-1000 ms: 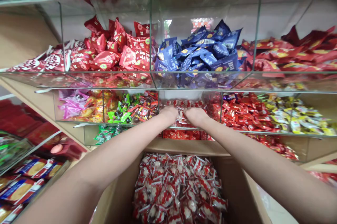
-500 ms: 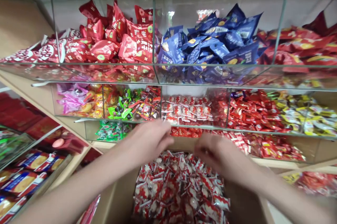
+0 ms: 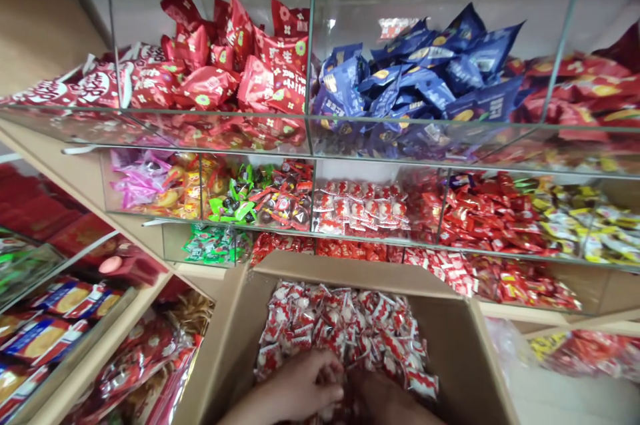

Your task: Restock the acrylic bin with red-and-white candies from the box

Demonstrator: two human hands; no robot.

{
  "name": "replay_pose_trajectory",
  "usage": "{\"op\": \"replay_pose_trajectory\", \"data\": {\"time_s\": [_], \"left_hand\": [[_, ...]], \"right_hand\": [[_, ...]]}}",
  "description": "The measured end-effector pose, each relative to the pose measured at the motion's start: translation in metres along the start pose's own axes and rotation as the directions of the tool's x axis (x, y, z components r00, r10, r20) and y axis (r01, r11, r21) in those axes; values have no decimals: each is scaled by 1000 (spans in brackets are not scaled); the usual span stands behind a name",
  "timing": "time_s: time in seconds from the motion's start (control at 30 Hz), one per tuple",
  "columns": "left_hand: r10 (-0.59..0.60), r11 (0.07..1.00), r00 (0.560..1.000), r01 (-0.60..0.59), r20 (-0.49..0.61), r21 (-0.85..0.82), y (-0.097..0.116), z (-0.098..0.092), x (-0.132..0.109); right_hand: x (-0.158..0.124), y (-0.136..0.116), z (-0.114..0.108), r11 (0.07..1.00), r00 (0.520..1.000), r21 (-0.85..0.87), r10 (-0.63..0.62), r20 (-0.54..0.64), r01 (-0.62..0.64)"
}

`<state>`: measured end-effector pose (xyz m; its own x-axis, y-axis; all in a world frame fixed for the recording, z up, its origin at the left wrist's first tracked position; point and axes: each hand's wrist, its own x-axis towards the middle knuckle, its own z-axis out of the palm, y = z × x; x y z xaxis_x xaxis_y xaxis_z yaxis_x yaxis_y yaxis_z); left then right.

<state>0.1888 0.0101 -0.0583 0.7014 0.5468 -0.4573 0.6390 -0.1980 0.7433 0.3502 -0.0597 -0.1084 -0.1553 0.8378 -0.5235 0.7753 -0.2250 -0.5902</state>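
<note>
Small red-and-white wrapped candies fill a cardboard box below the shelves. My left hand is down in the box at the near side of the pile, its fingers curled in among the candies. What lies inside those fingers is hidden. Close beside it, my right hand also reaches into the pile, dark and partly out of frame at the bottom. Its fingertips are buried or blurred. Similar red-and-white candies lie in rows in a glass-fronted compartment straight ahead.
Glass-fronted shelves hold red packets, blue packets, green-wrapped candies and yellow-wrapped candies. Glass edges run across, above the box. Blue-and-red biscuit packs sit at lower left.
Both hands have come down and back from the front of the shelf into the near part of the candy pile. The box's far flap now shows fully.
</note>
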Motion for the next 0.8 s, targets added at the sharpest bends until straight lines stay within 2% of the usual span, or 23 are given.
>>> {"op": "replay_pose_trajectory", "data": {"time_s": [0.1, 0.17, 0.27, 0.33, 0.47, 0.53, 0.63, 0.8], "left_hand": [[-33, 998, 992, 25, -121, -62, -3, -7, 4], [-45, 981, 990, 19, -132, -195, 3, -11, 6], [27, 916, 993, -72, -118, -394, 22, -14, 7], [66, 878, 977, -154, -204, -453, 38, -16, 8], [67, 806, 926, -270, -372, -527, 62, -24, 10], [52, 789, 891, -313, -451, -529, 68, -28, 9], [63, 792, 851, -361, -522, -493, 75, -31, 6], [75, 766, 838, -395, -541, -507, 80, -25, 1]], "right_hand": [[-12, -7, -19, 996, 999, 89, 6, -54, -1], [-21, -16, -33, 970, 985, 232, -37, -167, 76], [-36, -32, -52, 819, 917, 480, -129, -378, 314], [-46, -42, -63, 685, 876, 599, -125, -466, 416], [-58, -50, -78, 412, 875, 786, -68, -479, 462], [-60, -50, -79, 316, 876, 827, -24, -482, 464], [-58, -48, -76, 261, 873, 854, 71, -483, 451], [-54, -51, -77, 264, 858, 851, 129, -497, 453]]}}
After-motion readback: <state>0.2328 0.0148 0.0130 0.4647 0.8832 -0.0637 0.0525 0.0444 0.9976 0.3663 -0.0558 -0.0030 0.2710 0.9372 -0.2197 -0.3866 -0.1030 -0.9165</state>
